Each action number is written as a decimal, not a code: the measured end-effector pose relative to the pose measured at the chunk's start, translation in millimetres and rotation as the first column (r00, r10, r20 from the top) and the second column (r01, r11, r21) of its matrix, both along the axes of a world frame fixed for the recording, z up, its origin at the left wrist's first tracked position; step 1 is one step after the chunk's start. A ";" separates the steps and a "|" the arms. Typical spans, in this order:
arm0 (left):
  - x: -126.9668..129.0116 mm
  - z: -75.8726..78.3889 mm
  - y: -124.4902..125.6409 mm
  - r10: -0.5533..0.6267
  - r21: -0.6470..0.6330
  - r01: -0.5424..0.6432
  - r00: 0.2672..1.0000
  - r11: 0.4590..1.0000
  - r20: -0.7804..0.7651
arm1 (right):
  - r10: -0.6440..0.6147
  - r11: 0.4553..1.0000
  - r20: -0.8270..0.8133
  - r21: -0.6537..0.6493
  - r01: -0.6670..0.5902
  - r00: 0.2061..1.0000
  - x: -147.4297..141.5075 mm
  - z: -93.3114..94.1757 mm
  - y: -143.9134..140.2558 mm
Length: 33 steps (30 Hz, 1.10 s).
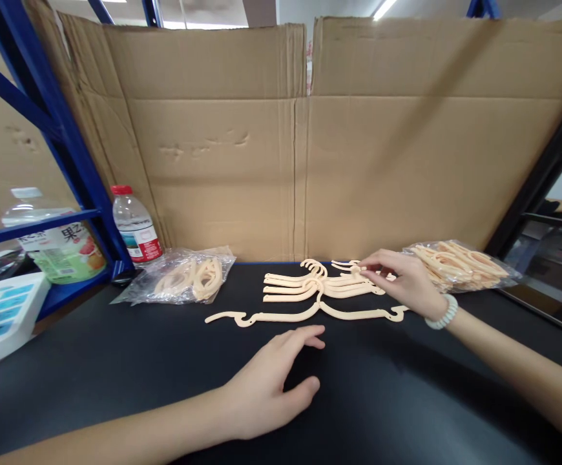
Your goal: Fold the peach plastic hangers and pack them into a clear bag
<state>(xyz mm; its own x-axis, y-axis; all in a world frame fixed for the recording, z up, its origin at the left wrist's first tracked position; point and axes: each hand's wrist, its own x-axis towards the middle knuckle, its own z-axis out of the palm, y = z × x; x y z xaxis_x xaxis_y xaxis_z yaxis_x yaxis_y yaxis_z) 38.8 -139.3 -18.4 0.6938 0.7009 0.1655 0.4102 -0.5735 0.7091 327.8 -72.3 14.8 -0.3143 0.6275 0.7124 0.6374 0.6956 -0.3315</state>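
A cream plastic clothes hanger (281, 317) lies spread wide on the matte black surface (382, 394), in front of a row of overlapping cream plastic hangers (310, 285) near the far edge. The bare left hand (269, 381) hovers towards the near edge, its grip loosely parted and holding nothing. The right hand (404, 281), wearing a pale beaded bracelet (443, 312), reaches the row's right end, grip narrowed around small cream pieces; whether it holds one, I cannot tell

Right hand (404, 279) — at cream hangers (320, 297)

cream hangers (285, 298) lie flat in rows (hooks overlapping)
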 end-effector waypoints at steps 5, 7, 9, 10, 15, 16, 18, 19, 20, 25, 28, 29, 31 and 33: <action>12.0 -5.6 4.3 0.169 -0.366 -0.024 0.914 0.930 0.369 | 0.148 0.866 -0.487 -0.356 -0.351 0.861 -65.9 -15.6 -46.7; 13.7 -4.7 5.8 0.237 -0.409 -0.040 0.863 0.912 0.446 | 0.177 0.733 -0.545 -0.483 -0.480 0.819 -82.4 -23.4 -60.3; 13.4 -3.7 6.7 0.312 -0.432 -0.082 0.811 0.898 0.494 | 0.184 0.648 -0.545 -0.558 -0.518 0.818 -90.5 -28.0 -68.1; 12.9 -3.5 7.1 0.336 -0.437 -0.099 0.794 0.894 0.506 | 0.191 0.635 -0.529 -0.576 -0.515 0.827 -91.9 -28.7 -69.7; 11.4 -4.8 8.6 0.320 -0.412 -0.109 0.812 0.904 0.488 | 0.248 0.795 -0.340 -0.463 -0.391 0.907 -76.7 -21.0 -52.9; 11.6 -5.2 8.9 0.321 -0.418 -0.104 0.809 0.903 0.492 | 0.233 0.851 -0.285 -0.402 -0.337 0.930 -69.8 -19.6 -45.1; 12.1 -5.9 9.5 0.321 -0.436 -0.087 0.805 0.896 0.499 | 0.171 0.943 -0.131 -0.264 -0.201 0.976 -53.4 -20.2 -26.8; 12.3 -6.3 9.8 0.316 -0.439 -0.079 0.807 0.895 0.499 | 0.139 0.966 -0.033 -0.215 -0.143 0.990 -44.7 -22.3 -17.2; 12.5 -6.9 10.1 0.308 -0.436 -0.075 0.813 0.897 0.495 | 0.105 0.978 0.054 -0.188 -0.093 0.993 -36.2 -25.6 -8.0; 12.3 -9.6 10.8 0.284 -0.420 -0.058 0.817 0.906 0.501 | 0.009 0.992 0.287 -0.124 0.028 0.958 -12.4 -46.5 23.6; 12.3 -9.2 10.5 0.297 -0.430 -0.060 0.807 0.901 0.510 | -0.013 0.990 0.310 -0.129 0.056 0.951 -13.0 -52.6 29.9; 12.5 -8.6 10.4 0.301 -0.430 -0.064 0.806 0.900 0.510 | -0.019 0.990 0.310 -0.128 0.061 0.951 -14.1 -53.2 30.8; 12.8 -7.3 10.2 0.299 -0.421 -0.072 0.811 0.904 0.503 | -0.029 0.990 0.305 -0.122 0.069 0.952 -16.3 -53.0 31.6; 12.8 -6.1 10.0 0.286 -0.395 -0.083 0.824 0.915 0.489 | -0.040 0.991 0.298 -0.111 0.076 0.954 -17.6 -51.4 31.5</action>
